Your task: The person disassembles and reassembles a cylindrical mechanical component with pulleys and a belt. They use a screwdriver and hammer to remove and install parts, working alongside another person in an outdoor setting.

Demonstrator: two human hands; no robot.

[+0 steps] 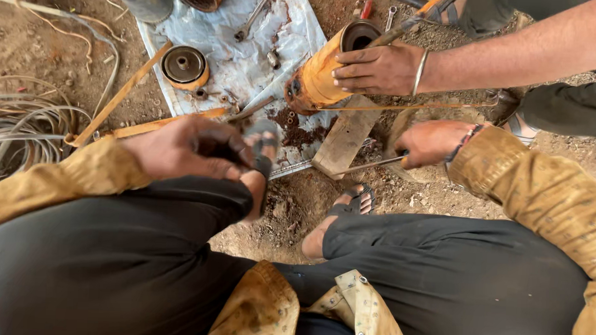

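My left hand (190,148) hovers blurred over my left foot, fingers curled around a small dark part that I cannot make out clearly. My right hand (432,142) is closed on a thin metal rod (368,165) that points left toward a wooden block (345,137). An orange metal cylinder (319,74) lies tilted on that block, with its open end up. Another person's hand (377,69) presses on the cylinder's top side.
A dirty grey sheet (239,58) on the dirt ground holds a wrench (253,15), a round orange cap (184,67) and small bolts. Coiled cables (15,125) lie at left. Flat orange strips (120,94) cross near my left hand. My sandalled foot (350,203) rests below the block.
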